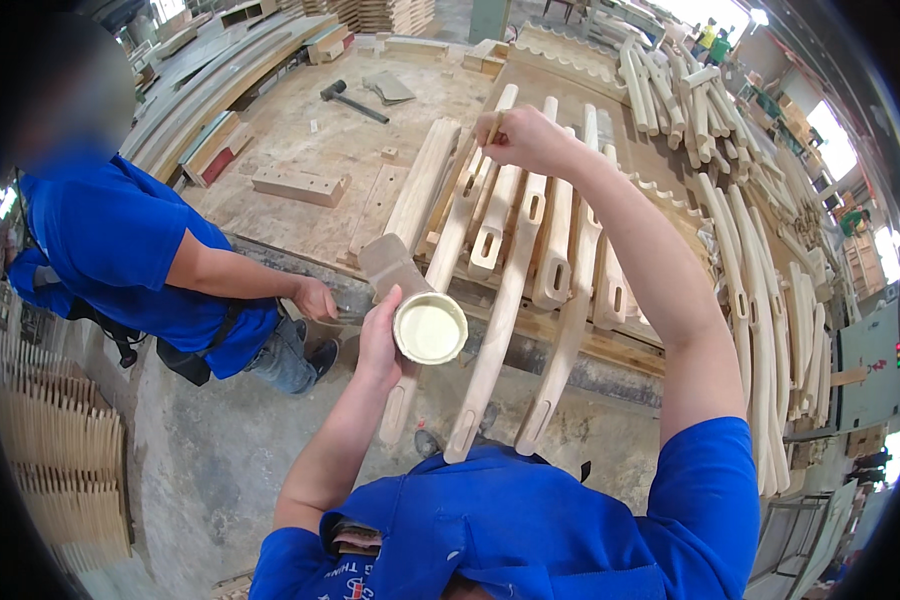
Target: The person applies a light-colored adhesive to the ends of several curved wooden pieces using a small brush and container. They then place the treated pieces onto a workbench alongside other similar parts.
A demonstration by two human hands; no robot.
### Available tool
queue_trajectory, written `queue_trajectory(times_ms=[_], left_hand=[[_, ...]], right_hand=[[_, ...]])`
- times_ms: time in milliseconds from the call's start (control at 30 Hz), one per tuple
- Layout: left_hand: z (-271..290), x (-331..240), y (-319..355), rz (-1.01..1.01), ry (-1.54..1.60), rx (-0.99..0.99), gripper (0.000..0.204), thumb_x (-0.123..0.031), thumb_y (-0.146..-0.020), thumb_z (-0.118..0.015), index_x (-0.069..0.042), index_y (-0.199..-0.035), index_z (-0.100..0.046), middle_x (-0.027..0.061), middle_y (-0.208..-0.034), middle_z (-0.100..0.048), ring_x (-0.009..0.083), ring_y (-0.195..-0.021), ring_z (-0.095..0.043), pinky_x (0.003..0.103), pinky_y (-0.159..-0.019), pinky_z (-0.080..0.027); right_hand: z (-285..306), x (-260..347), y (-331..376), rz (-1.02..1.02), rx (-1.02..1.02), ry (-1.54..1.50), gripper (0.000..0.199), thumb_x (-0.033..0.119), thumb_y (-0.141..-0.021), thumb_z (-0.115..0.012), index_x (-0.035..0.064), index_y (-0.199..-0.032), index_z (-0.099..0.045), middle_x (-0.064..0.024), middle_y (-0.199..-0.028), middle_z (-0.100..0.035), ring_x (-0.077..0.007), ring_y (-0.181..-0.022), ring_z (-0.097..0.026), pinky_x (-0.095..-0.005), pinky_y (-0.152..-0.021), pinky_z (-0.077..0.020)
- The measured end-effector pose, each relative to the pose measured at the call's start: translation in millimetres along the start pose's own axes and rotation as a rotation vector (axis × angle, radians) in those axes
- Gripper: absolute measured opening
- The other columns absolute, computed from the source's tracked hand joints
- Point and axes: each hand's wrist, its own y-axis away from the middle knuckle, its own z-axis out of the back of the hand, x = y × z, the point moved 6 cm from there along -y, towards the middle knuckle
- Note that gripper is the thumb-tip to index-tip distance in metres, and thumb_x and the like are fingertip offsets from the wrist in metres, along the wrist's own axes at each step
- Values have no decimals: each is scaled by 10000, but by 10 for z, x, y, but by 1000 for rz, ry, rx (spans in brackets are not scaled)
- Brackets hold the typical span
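The left hand (pixel 378 340) comes up from the lower edge on a bent forearm and holds a small round can (pixel 430 328) of pale, cream-coloured liquid. Its fingers wrap the can's side and are clamped on it, with the open mouth facing up. The can hangs just off the near edge of the tabletop (pixel 330 140), over the concrete floor (pixel 210 450).

The right arm is stretched far forward and upward, elbow nearly straight, with the wrist bent down. The right hand (pixel 525 138) is closed, fingers pinched together on a thin stick (pixel 492 130) that points down toward the wood below; what its tip carries is too small to tell.

Under that hand lies a row of slotted wooden chair legs (pixel 505 260), side by side and touching, their near ends overhanging the tabletop's edge. Each has long oval mortises cut in it. To their left rests a flat slatted board (pixel 422 180).

Farther back on the tabletop lie a dark mallet (pixel 350 100) and a drilled wooden block (pixel 300 185), well apart from the hands. On the right a large heap of curved wooden parts (pixel 760 290) runs along the bench.

A co-worker in a blue shirt (pixel 120 250) stands at the left, one hand (pixel 318 298) resting at the tabletop's near edge, just beside the can.
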Motion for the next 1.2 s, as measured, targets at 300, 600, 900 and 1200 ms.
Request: queue_trajectory(times_ms=[300, 600, 900, 1200], left_hand=[[295, -263, 178, -89, 176, -183, 356, -319, -939, -494, 5, -1040, -600, 108, -979, -659, 202, -876, -657, 322, -765, -541], [680, -326, 719, -134, 277, -193, 414, -394, -940, -452, -27, -1078, -586, 103, -1003, -652, 239, -908, -641, 369, -789, -530], [1153, -120, 1231, -175, 305, -377, 308, -333, -959, -447, -70, -1035, -588, 53, -976, -650, 187, -900, -634, 357, -802, -521], [1437, 110, 1385, -230, 228, -443, 327, -347, -970, -422, -75, -1073, -574, 56, -1000, -637, 193, -941, -618, 355, -837, -501]], right_hand=[[634, -2, 263, 60, -168, 5, 42, 18, -832, -534, 29, -845, -572, -89, -923, -586, -237, -920, -563, -351, -826, -452], [10, -866, -99, 198, 285, 757, 299, 36, -768, -549, 201, -976, -687, -32, -1033, -574, -200, -1035, -534, -345, -880, -409], [-665, -1350, -381, 358, 355, 779, 392, 116, -693, -676, 273, -1052, -660, 32, -1073, -551, -182, -1062, -505, -342, -820, -477], [-582, -1130, -354, 492, 406, 755, 413, 165, -665, -697, 138, -1064, -593, 7, -1069, -559, -210, -1088, -478, -354, -888, -480]])
